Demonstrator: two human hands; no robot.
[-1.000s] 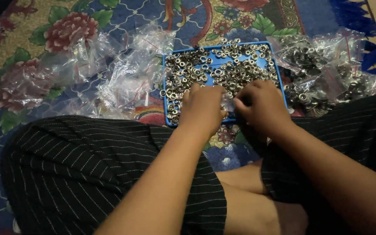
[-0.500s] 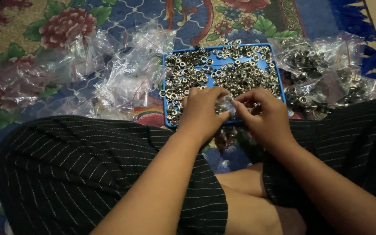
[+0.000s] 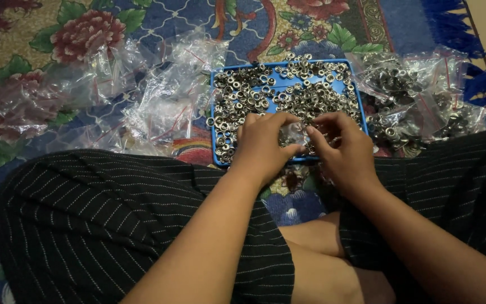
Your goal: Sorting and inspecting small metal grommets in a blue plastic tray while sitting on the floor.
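My left hand (image 3: 262,143) and right hand (image 3: 341,147) meet at the centre of the frame, both pinched on a small clear plastic bag (image 3: 292,134) held over the near edge of the blue tray (image 3: 220,76). My fingers cover most of the bag, so I cannot make out what is in it. The tray is heaped with small silver metal rings (image 3: 288,93). Empty clear bags (image 3: 158,107) lie at upper left; filled bags (image 3: 417,95) at upper right blur together.
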